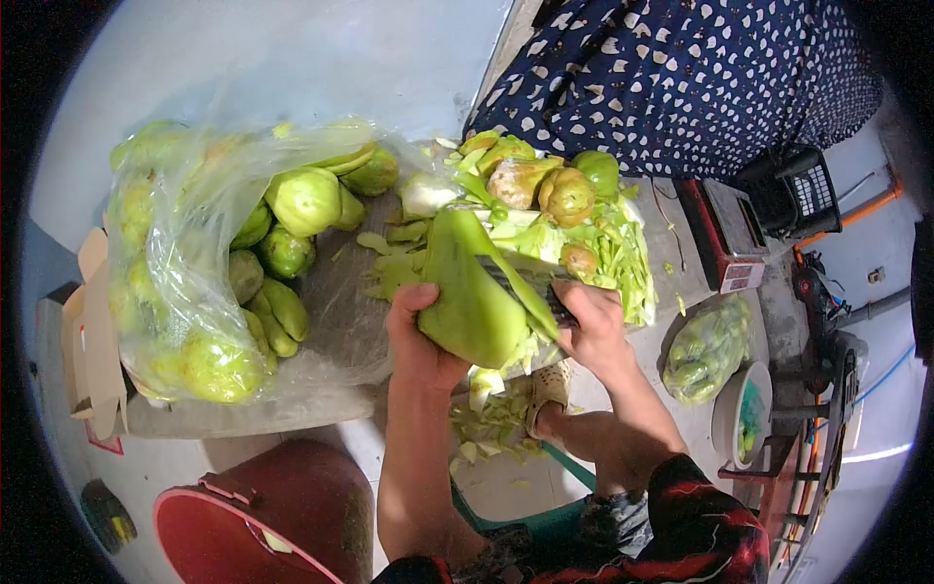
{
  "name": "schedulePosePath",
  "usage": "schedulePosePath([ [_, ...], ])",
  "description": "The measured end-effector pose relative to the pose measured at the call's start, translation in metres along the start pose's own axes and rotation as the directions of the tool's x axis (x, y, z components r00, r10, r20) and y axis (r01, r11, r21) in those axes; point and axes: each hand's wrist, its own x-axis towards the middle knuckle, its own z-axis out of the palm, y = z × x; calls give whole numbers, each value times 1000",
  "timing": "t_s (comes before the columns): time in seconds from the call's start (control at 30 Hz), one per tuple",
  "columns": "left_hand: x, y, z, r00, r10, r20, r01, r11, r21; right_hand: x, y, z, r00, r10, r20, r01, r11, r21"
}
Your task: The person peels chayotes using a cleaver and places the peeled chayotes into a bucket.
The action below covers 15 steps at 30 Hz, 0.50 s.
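My left hand (420,336) grips a large green papaya (465,302) from its left side and underneath, holding it above the table's front edge. My right hand (592,326) is closed around a knife (559,302) with a dark blade, mostly hidden behind a long strip of green peel (520,292). That strip hangs along the papaya's right side, against the blade. Behind both hands lies a heap of pale green peelings (623,253), with several whole fruits (566,197) resting on it, some green and some brownish.
At left, a clear plastic bag (185,263) spills several green papayas (304,201) onto the table. A red bucket (263,516) stands on the floor below. To the right are a red scale (720,234), a bagged bundle of green produce (708,350) and a white bowl (741,414). Peelings litter the floor.
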Motion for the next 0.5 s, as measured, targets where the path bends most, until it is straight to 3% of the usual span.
schedulePosePath([
  [0.13,0,0,0,1000,16,15,-16,1000,20,4,-20,-11,991,-128,-35,129,991,41],
  [0.2,1,-3,-1,994,-51,96,52,999,-12,2,-9,-4,993,-88,-75,90,996,22],
  [0.27,0,-8,-2,991,-100,87,103,994,-33,-1,17,8,993,116,-23,-116,993,-8],
  [0.33,6,-8,-8,994,-108,-18,110,990,89,0,6,3,985,170,-11,-170,983,-65],
  [0.4,2,-5,-9,996,-79,-47,79,997,7,6,-2,-4,990,135,-38,-138,987,-81],
  [0.47,-3,2,5,973,-156,172,161,987,-11,6,-3,-3,991,109,-72,-115,989,-94],
  [0.5,-3,2,6,972,-155,174,159,987,-11,6,1,-3,992,113,-64,-117,991,-68],
])
